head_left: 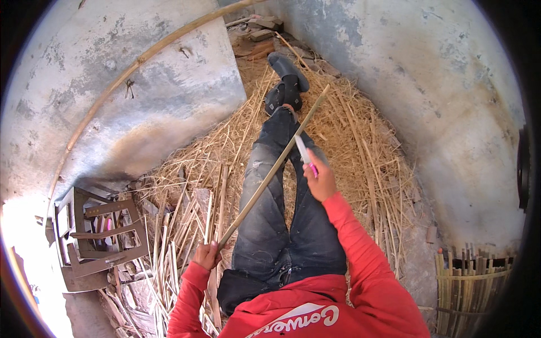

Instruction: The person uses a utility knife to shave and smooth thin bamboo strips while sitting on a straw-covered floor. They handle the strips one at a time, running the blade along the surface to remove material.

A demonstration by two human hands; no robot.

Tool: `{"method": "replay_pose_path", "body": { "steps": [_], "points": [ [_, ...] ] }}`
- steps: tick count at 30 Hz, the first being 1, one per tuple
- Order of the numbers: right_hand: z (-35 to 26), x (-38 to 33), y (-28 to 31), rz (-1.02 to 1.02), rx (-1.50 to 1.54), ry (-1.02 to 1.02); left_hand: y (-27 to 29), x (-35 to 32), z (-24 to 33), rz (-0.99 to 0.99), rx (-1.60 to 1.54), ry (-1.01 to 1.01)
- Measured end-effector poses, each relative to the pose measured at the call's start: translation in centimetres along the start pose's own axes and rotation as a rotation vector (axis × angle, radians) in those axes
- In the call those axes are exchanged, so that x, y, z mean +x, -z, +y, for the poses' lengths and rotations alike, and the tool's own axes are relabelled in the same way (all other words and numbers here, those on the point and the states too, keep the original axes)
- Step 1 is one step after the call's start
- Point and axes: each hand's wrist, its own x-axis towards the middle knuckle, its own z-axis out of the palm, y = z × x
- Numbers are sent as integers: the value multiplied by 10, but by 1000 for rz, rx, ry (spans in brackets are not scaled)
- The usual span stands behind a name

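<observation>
- Left hand (206, 254) clenched on the bamboo strip's (274, 168) near end; keep it braced across the legs
- Right hand (319, 181) grasps the pink-handled knife (305, 155), blade on the strip; shave away from the body

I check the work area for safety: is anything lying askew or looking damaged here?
Yes. A grey plastic chair lies tipped over at the left among loose split sticks. Shavings cover the floor. The knife and bamboo strip look normal.
</observation>
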Motion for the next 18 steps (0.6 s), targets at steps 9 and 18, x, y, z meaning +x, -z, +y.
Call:
{"method": "replay_pose_path", "body": {
  "steps": [9,18],
  "points": [
    [23,87,26,87,-277,48,26,-35,-13,133,516,-226],
    [46,40,-9,22,-198,129,27,-16,-17,225,767,-314]
  ]
}}
